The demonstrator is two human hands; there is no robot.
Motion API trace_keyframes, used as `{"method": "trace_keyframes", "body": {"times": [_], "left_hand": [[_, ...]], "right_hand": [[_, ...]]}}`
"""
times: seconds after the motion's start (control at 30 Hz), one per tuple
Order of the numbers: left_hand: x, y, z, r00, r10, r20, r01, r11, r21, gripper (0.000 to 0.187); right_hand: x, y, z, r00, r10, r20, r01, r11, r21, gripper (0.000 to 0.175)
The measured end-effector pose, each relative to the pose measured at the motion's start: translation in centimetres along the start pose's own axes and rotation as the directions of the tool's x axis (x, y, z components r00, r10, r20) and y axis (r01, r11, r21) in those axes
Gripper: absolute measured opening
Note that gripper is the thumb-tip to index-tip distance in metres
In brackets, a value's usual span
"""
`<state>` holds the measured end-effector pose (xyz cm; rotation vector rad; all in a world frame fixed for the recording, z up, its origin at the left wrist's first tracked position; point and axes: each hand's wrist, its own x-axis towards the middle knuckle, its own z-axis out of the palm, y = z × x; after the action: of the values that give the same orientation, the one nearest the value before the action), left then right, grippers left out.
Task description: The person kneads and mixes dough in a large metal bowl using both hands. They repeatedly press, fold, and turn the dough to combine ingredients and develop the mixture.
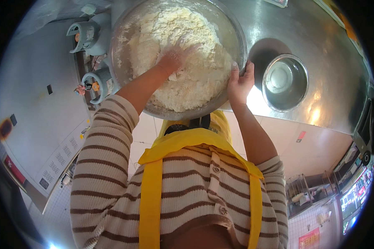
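Note:
A large metal mixing bowl [241,37] holds a heap of pale, floury, lumpy dough [187,90]. My left hand [177,56] reaches down into the middle of that mixture; its fingers are blurred and partly hidden, so whether they grip any of it cannot be told. On the bowl's right side, my right hand [241,79] grips the rim, with flour on its fingertips. To the right of this hand, a smaller round metal bowl [285,82] stands on the steel worktop; it looks hollow and shiny inside.
The stainless steel worktop [330,62] extends to the right, its near edge crossing below the small bowl. Two gas cylinders [103,34] [104,82] stand left of the large bowl. Farther left is a large grey metal surface [34,93]. Below lies the tiled floor [268,130].

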<state>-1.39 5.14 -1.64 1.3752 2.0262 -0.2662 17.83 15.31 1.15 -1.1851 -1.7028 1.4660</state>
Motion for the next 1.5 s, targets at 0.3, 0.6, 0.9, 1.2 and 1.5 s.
{"method": "trace_keyframes", "body": {"times": [0.3,0.6,0.9,1.2,1.5], "left_hand": [[4.9,0.9,-0.5,0.888,-0.054,-0.457,0.108,0.990,0.092,0.066],[0.8,10.2,-5.7,0.966,0.258,-0.004,-0.257,0.963,-0.084,0.037],[-1.0,9.9,-4.1,0.993,0.113,0.025,-0.115,0.956,0.270,0.027],[0.0,-0.6,-3.2,0.960,0.163,-0.226,-0.049,0.897,0.438,0.037],[-7.0,1.7,0.4,0.929,0.333,-0.161,-0.325,0.943,0.075,0.046]], "right_hand": [[0.3,-0.2,-0.2,0.999,0.023,-0.023,-0.023,0.999,-0.030,0.021],[0.7,-0.4,0.3,0.999,0.026,-0.045,-0.023,0.997,0.080,0.018],[0.3,-0.6,0.0,0.996,0.014,-0.084,-0.016,0.999,-0.028,0.019],[0.6,0.1,0.3,0.991,-0.074,-0.116,0.067,0.996,-0.062,0.020],[0.6,-0.2,0.4,0.986,-0.064,-0.151,0.057,0.997,-0.051,0.022]]}}
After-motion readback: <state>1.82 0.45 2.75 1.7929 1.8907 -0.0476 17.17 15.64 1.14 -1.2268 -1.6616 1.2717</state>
